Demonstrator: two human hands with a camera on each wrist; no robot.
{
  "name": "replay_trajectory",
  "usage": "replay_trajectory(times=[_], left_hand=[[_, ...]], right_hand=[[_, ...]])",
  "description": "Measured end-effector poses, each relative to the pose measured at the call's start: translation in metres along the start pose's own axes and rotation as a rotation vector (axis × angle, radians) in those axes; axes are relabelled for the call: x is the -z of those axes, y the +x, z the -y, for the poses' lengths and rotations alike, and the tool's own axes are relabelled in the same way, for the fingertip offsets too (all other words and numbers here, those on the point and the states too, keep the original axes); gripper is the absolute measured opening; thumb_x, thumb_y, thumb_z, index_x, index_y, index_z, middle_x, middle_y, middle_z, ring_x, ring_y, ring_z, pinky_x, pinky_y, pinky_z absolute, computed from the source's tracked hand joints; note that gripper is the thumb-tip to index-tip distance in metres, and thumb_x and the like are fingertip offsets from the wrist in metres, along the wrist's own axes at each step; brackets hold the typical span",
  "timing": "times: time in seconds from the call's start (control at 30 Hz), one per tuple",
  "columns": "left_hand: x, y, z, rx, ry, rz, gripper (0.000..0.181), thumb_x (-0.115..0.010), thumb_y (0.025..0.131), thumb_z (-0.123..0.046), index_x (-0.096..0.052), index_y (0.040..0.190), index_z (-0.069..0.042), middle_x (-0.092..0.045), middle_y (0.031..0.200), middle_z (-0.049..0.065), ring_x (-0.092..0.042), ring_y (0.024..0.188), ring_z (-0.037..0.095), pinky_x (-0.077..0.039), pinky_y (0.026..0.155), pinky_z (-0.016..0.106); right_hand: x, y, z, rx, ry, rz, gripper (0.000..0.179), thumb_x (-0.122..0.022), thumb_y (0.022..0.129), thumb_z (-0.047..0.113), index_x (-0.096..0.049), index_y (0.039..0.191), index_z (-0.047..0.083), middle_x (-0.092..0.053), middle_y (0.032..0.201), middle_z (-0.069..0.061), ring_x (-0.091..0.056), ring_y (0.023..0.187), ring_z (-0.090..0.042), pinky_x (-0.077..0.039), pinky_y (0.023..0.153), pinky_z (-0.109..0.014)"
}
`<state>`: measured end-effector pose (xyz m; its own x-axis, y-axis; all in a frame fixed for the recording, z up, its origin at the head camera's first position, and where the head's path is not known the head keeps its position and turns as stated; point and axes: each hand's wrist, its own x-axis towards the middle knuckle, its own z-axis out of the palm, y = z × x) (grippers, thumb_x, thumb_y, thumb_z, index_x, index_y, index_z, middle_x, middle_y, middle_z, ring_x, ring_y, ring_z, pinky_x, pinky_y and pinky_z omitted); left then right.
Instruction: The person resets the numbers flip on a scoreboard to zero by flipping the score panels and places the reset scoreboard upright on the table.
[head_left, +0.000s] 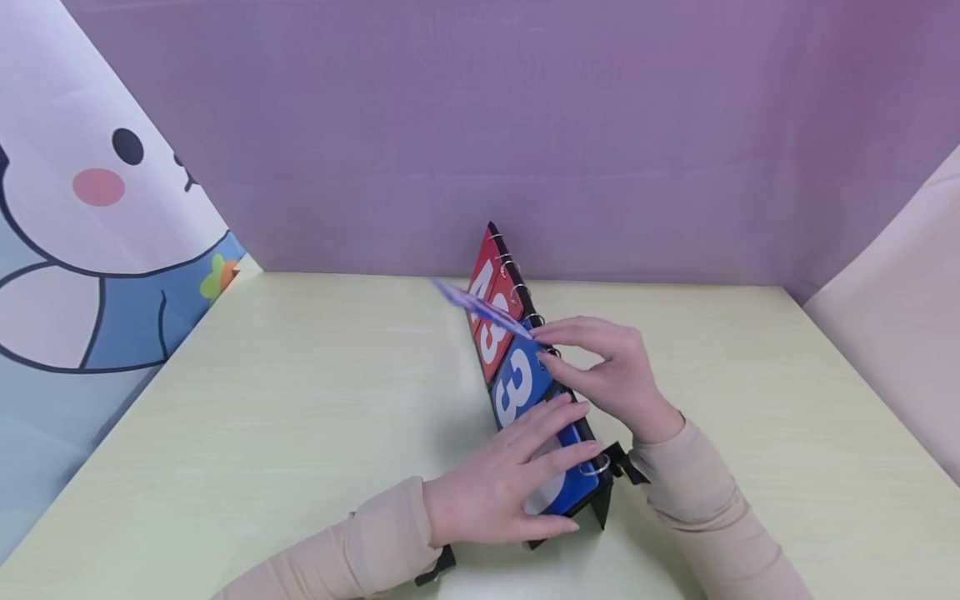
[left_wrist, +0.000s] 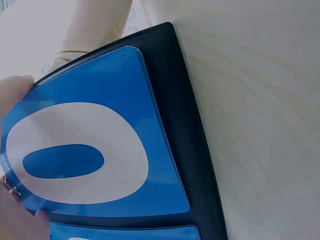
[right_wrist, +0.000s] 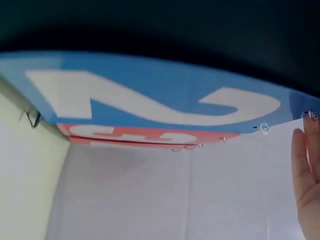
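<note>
A black flip scoreboard [head_left: 534,333] stands tilted on the table, with red and blue number cards hung from metal rings. My left hand [head_left: 513,479] rests with spread fingers over its near end, across a blue 0 card [left_wrist: 125,140]. My right hand [head_left: 607,367] is at the ringed top edge, index finger and thumb apart, fingertips right at the rings. By those fingertips a blurred card [head_left: 480,308] sticks out nearly edge-on above the red cards. Below it shows a blue 3 card [head_left: 517,385]. The right wrist view has a blue 2 card [right_wrist: 160,97].
The pale table [head_left: 337,400] extends on both sides of the scoreboard. Behind it hangs a purple cloth [head_left: 525,125]. A cartoon-printed cloth [head_left: 82,250] borders the left, and a light cloth [head_left: 900,308] the right. Dark straps [head_left: 626,462] show at the sleeves.
</note>
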<state>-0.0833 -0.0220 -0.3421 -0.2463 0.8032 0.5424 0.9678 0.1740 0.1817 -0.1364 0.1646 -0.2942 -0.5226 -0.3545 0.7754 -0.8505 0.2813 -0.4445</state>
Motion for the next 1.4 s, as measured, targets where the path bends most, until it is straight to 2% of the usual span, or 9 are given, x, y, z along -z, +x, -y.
replay_trajectory(times=[0.13,0.23,0.4,0.7,0.97,1.07,1.2,1.3,1.4], left_hand=[[0.002,-0.001,-0.001,0.027,-0.006,0.036,0.079,-0.071,0.083,-0.039,-0.027,0.143,-0.012,-0.018,0.154,0.015,-0.019,0.144,0.029,-0.024,0.116,0.042],[0.003,-0.001,-0.001,0.041,-0.006,0.054,0.078,-0.070,0.084,-0.040,-0.027,0.144,-0.013,-0.017,0.155,0.013,-0.017,0.145,0.029,-0.023,0.116,0.041],[0.003,-0.001,-0.001,0.049,-0.002,0.061,0.079,-0.070,0.083,-0.040,-0.027,0.144,-0.014,-0.016,0.155,0.013,-0.016,0.146,0.028,-0.023,0.117,0.041],[0.003,-0.002,0.000,0.013,-0.001,0.008,0.078,-0.072,0.082,-0.038,-0.029,0.142,-0.011,-0.020,0.153,0.017,-0.019,0.144,0.030,-0.023,0.117,0.042],[0.002,-0.002,0.002,-0.020,0.007,-0.019,0.079,-0.072,0.082,-0.039,-0.028,0.141,-0.011,-0.020,0.152,0.017,-0.019,0.144,0.031,-0.021,0.117,0.042],[0.001,-0.001,0.002,-0.021,0.004,-0.021,0.080,-0.073,0.081,-0.039,-0.028,0.141,-0.012,-0.020,0.152,0.016,-0.020,0.144,0.031,-0.021,0.117,0.041],[0.001,-0.001,0.001,-0.020,-0.006,-0.019,0.079,-0.072,0.082,-0.039,-0.027,0.141,-0.013,-0.020,0.153,0.015,-0.021,0.144,0.030,-0.020,0.118,0.040],[0.001,-0.001,0.001,-0.021,-0.004,-0.018,0.079,-0.072,0.082,-0.039,-0.027,0.142,-0.013,-0.020,0.153,0.015,-0.020,0.144,0.029,-0.020,0.118,0.040],[0.001,-0.001,0.001,-0.019,0.004,-0.016,0.080,-0.072,0.082,-0.039,-0.027,0.142,-0.013,-0.020,0.153,0.015,-0.020,0.144,0.029,-0.020,0.118,0.040]], right_hand=[[0.003,0.001,-0.004,0.053,-0.027,0.088,0.016,-0.072,0.084,0.012,-0.073,0.094,0.000,-0.072,0.096,-0.014,-0.067,0.094,-0.022,-0.050,0.090,-0.020],[0.007,0.002,-0.004,0.044,-0.056,0.159,0.017,-0.074,0.081,0.006,-0.073,0.097,0.001,-0.071,0.100,-0.012,-0.064,0.098,-0.024,-0.048,0.094,-0.022],[0.011,0.005,0.001,-0.031,-0.083,0.263,0.029,-0.076,0.072,-0.004,-0.073,0.099,0.003,-0.070,0.105,-0.010,-0.061,0.105,-0.024,-0.050,0.094,-0.035],[0.012,0.010,0.004,-0.122,-0.105,0.440,0.015,-0.068,0.083,0.001,-0.068,0.097,0.007,-0.064,0.108,-0.006,-0.049,0.119,-0.028,-0.044,0.098,-0.052],[0.011,0.006,0.001,-0.168,-0.033,0.439,0.015,-0.055,0.093,0.004,-0.066,0.087,0.011,-0.061,0.110,-0.004,-0.041,0.123,-0.026,-0.040,0.100,-0.052],[0.012,-0.001,-0.002,-0.292,0.068,0.334,0.015,-0.052,0.095,0.004,-0.067,0.094,0.006,-0.060,0.116,-0.009,-0.046,0.121,-0.022,-0.044,0.098,-0.047],[0.014,-0.013,-0.008,-0.595,0.228,0.170,0.020,-0.049,0.098,0.015,-0.063,0.106,0.004,-0.057,0.122,-0.007,-0.049,0.118,-0.012,-0.038,0.103,-0.048],[0.015,-0.024,-0.017,-0.791,0.320,0.133,0.027,-0.046,0.100,0.025,-0.059,0.114,0.005,-0.056,0.121,-0.001,-0.050,0.116,-0.006,-0.034,0.108,-0.047],[0.017,-0.036,-0.027,-0.896,0.440,0.151,0.031,-0.043,0.101,0.025,-0.054,0.118,0.001,-0.056,0.118,0.002,-0.052,0.113,-0.004,-0.040,0.105,-0.034]])
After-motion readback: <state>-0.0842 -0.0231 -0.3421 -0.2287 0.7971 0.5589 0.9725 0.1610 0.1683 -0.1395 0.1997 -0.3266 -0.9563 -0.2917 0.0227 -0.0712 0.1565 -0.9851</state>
